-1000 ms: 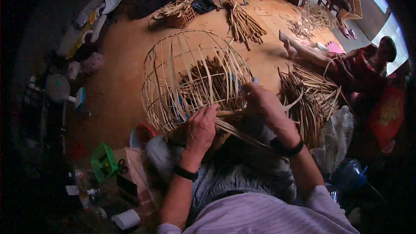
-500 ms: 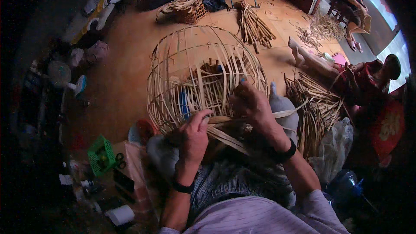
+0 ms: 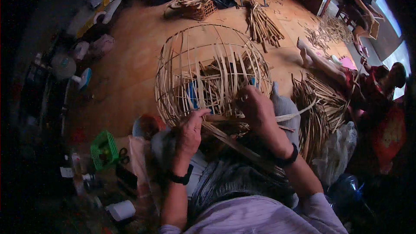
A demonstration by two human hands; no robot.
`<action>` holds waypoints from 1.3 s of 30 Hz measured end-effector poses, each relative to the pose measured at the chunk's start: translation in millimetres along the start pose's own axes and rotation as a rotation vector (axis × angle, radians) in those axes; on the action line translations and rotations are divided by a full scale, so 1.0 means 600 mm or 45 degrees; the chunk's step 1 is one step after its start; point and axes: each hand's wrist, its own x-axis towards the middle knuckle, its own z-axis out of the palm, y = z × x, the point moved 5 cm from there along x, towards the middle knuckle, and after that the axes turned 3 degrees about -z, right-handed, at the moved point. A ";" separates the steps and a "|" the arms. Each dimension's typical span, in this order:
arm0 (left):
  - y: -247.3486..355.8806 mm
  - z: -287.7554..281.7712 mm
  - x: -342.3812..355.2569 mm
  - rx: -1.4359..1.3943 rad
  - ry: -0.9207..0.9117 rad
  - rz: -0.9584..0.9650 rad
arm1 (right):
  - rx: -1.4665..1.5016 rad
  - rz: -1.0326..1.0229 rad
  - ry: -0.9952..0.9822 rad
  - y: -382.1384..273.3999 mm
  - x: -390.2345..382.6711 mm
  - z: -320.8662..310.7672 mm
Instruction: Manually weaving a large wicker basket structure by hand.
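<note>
In front of my lap rests a large, round, open-work basket (image 3: 212, 45) of thin tan strips, its near side under my hands. My left hand (image 3: 190, 132) pinches the near edge of the basket, where several flat strips slant down toward my lap. My right hand (image 3: 258, 106) is closed at the basket's near right side, fingers curled round a pale flat strip (image 3: 299, 112) whose loose end sticks out to the right past my wrist. The curled fingers partly hide the grip. Blue patches show near my fingertips and inside the basket.
A heap of tan strips (image 3: 320, 104) lies right of my knee; another bundle (image 3: 264, 28) lies beyond the basket. A green plastic basket (image 3: 104, 151) and scissors (image 3: 124, 156) are at left. One person (image 3: 381, 80) sits at right, another (image 3: 364, 8) farther back.
The whole view has shifted, so the basket and room sit a little further right. My right hand has come slightly lower and nearer; my left stays at the basket's near edge.
</note>
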 end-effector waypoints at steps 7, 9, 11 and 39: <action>0.014 -0.001 -0.022 0.113 0.158 0.116 | -0.278 -0.117 -0.414 -0.097 -0.131 0.005; -0.002 -0.001 -0.023 -0.069 0.096 0.030 | -0.139 -0.054 -0.542 -0.077 -0.166 0.028; 0.006 -0.004 -0.019 -0.028 0.063 0.135 | -0.033 0.076 -0.602 -0.047 -0.197 0.056; 0.060 -0.017 -0.018 0.035 0.153 0.229 | 1.306 0.655 -0.224 -0.091 -0.018 0.021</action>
